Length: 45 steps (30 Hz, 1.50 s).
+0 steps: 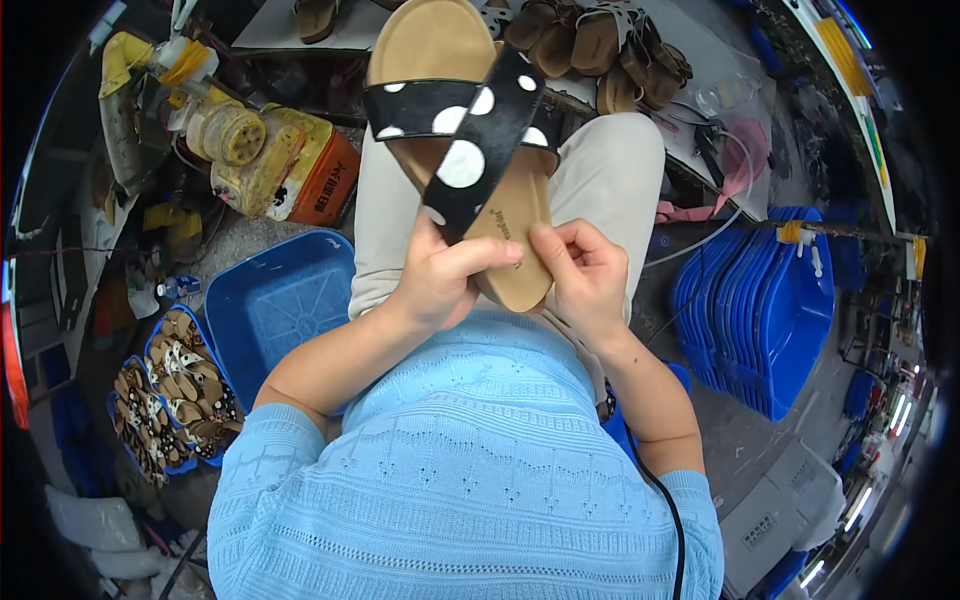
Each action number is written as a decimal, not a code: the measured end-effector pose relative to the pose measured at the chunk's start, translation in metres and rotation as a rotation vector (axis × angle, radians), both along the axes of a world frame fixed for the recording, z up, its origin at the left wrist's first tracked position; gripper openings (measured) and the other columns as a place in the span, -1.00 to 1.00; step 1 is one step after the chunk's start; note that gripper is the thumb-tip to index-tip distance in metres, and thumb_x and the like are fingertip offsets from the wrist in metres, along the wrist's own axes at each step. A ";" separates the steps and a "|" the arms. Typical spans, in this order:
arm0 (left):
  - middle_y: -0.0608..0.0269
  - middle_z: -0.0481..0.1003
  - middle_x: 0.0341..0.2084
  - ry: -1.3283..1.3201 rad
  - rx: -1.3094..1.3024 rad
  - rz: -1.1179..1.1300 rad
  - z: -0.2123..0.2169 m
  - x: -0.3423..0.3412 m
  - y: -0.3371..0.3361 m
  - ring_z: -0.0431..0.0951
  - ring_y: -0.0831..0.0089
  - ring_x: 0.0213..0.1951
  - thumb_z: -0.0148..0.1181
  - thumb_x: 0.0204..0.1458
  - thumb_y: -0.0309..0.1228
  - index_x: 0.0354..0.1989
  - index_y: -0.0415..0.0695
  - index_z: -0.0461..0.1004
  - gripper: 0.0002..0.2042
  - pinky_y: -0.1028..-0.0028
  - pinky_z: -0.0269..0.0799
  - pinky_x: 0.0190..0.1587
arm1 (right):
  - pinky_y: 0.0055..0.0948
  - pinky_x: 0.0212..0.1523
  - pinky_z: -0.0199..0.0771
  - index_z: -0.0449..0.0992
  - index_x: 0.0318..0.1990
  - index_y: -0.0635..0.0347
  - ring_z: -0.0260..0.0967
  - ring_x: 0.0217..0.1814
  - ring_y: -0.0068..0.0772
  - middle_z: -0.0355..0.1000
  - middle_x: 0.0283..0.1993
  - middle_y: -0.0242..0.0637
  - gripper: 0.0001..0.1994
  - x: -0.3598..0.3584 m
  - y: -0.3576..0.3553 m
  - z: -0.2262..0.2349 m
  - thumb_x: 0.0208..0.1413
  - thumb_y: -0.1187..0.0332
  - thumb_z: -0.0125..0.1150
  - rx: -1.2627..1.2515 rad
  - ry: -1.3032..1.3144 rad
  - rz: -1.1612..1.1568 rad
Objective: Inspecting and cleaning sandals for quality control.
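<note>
Between my hands, above my lap, is a sandal with a tan footbed (430, 42) and black straps (462, 165) with white dots. Its heel end points toward me and its toe end away. My left hand (440, 275) grips the sandal's left edge near the heel, thumb lying across the insole. On the opposite edge, my right hand (583, 272) pinches the heel between thumb and curled fingers. The underside of the sandal is hidden, as are most fingertips beneath it.
Several more sandals (600, 45) lie on the bench ahead. An orange and yellow machine (285, 165) stands at the left, above a blue basin (285, 290). Sandal-filled bins (185, 390) sit farther left. Stacked blue baskets (750, 300) stand at the right, near a grey box (775, 510).
</note>
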<state>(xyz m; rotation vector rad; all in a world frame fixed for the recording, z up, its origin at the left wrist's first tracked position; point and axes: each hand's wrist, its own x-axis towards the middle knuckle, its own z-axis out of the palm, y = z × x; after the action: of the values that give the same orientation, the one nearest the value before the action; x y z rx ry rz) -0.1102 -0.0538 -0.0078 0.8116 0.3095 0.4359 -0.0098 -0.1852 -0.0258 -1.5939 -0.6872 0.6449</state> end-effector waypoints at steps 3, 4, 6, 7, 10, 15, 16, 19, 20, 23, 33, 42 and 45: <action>-0.01 0.45 -0.11 0.013 -0.058 -0.106 0.003 0.008 0.002 0.52 0.20 -0.08 0.06 -0.20 -0.60 0.11 -0.35 0.24 -0.45 0.22 0.48 0.00 | -0.64 -0.61 0.41 0.47 -0.39 0.40 0.41 -0.59 -0.59 0.48 -0.51 -0.26 -0.77 0.014 0.004 0.010 0.24 0.38 0.07 -0.011 0.232 -0.061; -0.01 0.45 -0.11 0.010 -0.057 -0.110 0.005 0.011 0.003 0.52 0.20 -0.08 0.06 -0.20 -0.60 0.11 -0.35 0.24 -0.45 0.22 0.48 0.00 | -0.64 -0.56 0.42 0.48 -0.37 0.40 0.41 -0.56 -0.60 0.48 -0.49 -0.28 -0.76 0.019 0.000 0.014 0.24 0.37 0.07 0.008 0.353 -0.037; 0.09 0.44 -0.17 -0.027 -0.160 -0.106 0.010 0.019 0.004 0.51 0.30 -0.12 0.10 -0.18 -0.67 0.06 -0.29 0.26 -0.50 0.31 0.49 -0.08 | -0.63 -0.46 0.44 0.49 -0.33 0.39 0.41 -0.50 -0.62 0.48 -0.46 -0.31 -0.76 0.028 -0.007 0.020 0.25 0.34 0.06 0.036 0.593 -0.007; 0.09 0.45 -0.18 -0.032 -0.125 -0.083 0.009 0.022 0.005 0.52 0.29 -0.14 0.09 -0.16 -0.66 0.07 -0.28 0.23 -0.49 0.29 0.51 -0.10 | -0.59 -0.49 0.45 0.47 -0.25 0.45 0.44 -0.52 -0.53 0.49 -0.40 -0.20 -0.79 0.028 -0.011 0.024 0.23 0.39 0.08 0.044 0.471 0.056; 0.09 0.45 -0.18 -0.011 -0.105 -0.221 0.008 0.033 0.007 0.53 0.28 -0.16 0.09 -0.16 -0.66 0.07 -0.27 0.24 -0.50 0.28 0.52 -0.10 | -0.43 -0.31 0.54 0.36 0.04 0.52 0.50 -0.33 -0.32 0.46 -0.12 0.00 -0.67 0.036 -0.040 0.022 0.14 0.52 0.11 0.058 0.455 0.193; -0.14 0.44 -0.07 0.022 -0.102 -0.586 0.001 0.066 -0.005 0.51 0.08 -0.05 0.16 -0.25 -0.47 0.17 -0.34 0.20 -0.33 0.18 0.48 0.01 | -0.29 -0.12 0.53 0.20 0.20 0.47 0.45 -0.02 -0.13 0.35 0.09 0.15 -0.55 0.067 -0.097 0.024 0.22 0.39 0.03 0.276 0.378 -0.062; -0.14 0.44 -0.07 0.033 -0.106 -0.614 0.001 0.072 -0.013 0.51 0.08 -0.05 0.16 -0.25 -0.47 0.17 -0.34 0.20 -0.33 0.18 0.48 0.01 | -0.27 -0.10 0.53 0.19 0.21 0.46 0.45 -0.01 -0.12 0.34 0.10 0.15 -0.54 0.076 -0.107 0.022 0.25 0.34 0.00 0.343 0.416 -0.161; -0.10 0.40 -0.01 0.080 -0.143 -0.834 -0.004 0.088 -0.037 0.51 0.17 -0.04 0.18 -0.25 -0.49 0.18 -0.32 0.19 -0.32 0.24 0.48 0.02 | -0.27 -0.07 0.50 0.20 0.20 0.43 0.44 0.00 -0.18 0.40 0.05 0.03 -0.55 0.089 -0.128 0.025 0.31 0.25 -0.06 0.319 0.320 -0.378; -0.10 0.40 -0.01 0.094 -0.144 -0.864 -0.006 0.094 -0.046 0.51 0.17 -0.04 0.18 -0.25 -0.49 0.18 -0.32 0.19 -0.32 0.24 0.48 0.02 | -0.27 -0.07 0.50 0.20 0.20 0.43 0.44 0.00 -0.18 0.40 0.05 0.03 -0.55 0.094 -0.136 0.022 0.31 0.25 -0.06 0.325 0.327 -0.410; 0.06 0.42 -0.08 0.226 -0.241 -1.013 -0.008 0.109 -0.072 0.50 0.28 -0.07 0.21 -0.20 -0.55 0.12 -0.26 0.24 -0.41 0.30 0.47 -0.01 | -0.40 -0.02 0.44 0.34 0.12 0.37 0.43 -0.01 -0.43 0.47 -0.02 -0.24 -0.61 0.112 -0.153 0.006 0.26 0.27 0.04 0.340 0.321 -0.522; 0.11 0.38 0.04 0.150 -0.351 -1.152 -0.031 0.128 -0.117 0.45 0.29 0.04 0.22 0.04 -0.15 0.22 -0.16 0.19 -0.39 0.30 0.39 0.09 | -0.48 -0.12 0.51 0.45 -0.02 0.37 0.51 -0.15 -0.42 0.52 -0.15 -0.19 -0.71 0.120 -0.195 -0.010 0.19 0.35 0.13 0.388 0.408 -0.688; 0.07 0.26 0.20 0.159 -0.267 -1.194 -0.046 0.118 -0.118 0.32 0.18 0.20 -0.35 0.12 0.27 0.33 -0.15 0.03 -0.21 0.14 0.28 0.22 | -0.51 -0.09 0.47 0.44 -0.02 0.41 0.48 -0.12 -0.48 0.51 -0.11 -0.18 -0.71 0.102 -0.181 -0.010 0.20 0.37 0.13 0.435 0.316 -0.651; 0.08 0.29 0.19 0.191 -0.168 -1.202 -0.040 0.120 -0.121 0.34 0.20 0.18 -0.36 0.12 0.28 0.32 -0.14 0.05 -0.21 0.16 0.29 0.21 | -0.50 -0.09 0.48 0.46 -0.04 0.41 0.49 -0.15 -0.46 0.52 -0.14 -0.18 -0.73 0.099 -0.185 -0.002 0.19 0.38 0.14 0.429 0.295 -0.682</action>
<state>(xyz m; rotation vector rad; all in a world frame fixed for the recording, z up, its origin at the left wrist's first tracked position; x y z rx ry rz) 0.0095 -0.1744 -0.0475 0.7388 -0.0059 -0.7857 0.0892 -0.3705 -0.0276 -1.1880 -0.0302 0.1933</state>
